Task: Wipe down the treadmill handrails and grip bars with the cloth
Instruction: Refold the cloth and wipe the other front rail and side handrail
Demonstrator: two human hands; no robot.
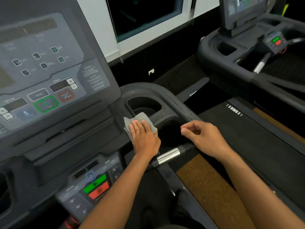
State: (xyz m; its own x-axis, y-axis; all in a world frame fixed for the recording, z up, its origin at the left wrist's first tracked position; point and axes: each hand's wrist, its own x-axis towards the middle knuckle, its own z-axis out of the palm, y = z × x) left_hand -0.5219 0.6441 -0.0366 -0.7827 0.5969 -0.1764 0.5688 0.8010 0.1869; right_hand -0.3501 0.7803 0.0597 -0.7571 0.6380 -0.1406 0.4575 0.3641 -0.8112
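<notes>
While the left hand (145,139) presses the cloth (142,118) flat-fingered, the right hand (206,138) hovers loosely curled, empty.

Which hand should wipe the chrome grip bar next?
Left, probably. The left hand lies flat on the cloth, close to the grip bar; the right hand is as near but holds nothing.

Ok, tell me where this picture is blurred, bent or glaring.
Head view: wide-angle bend curves the console edge; console lettering and the far treadmill are soft; the chrome grip bar glares; left hand, cloth and right hand are sharp.
</notes>
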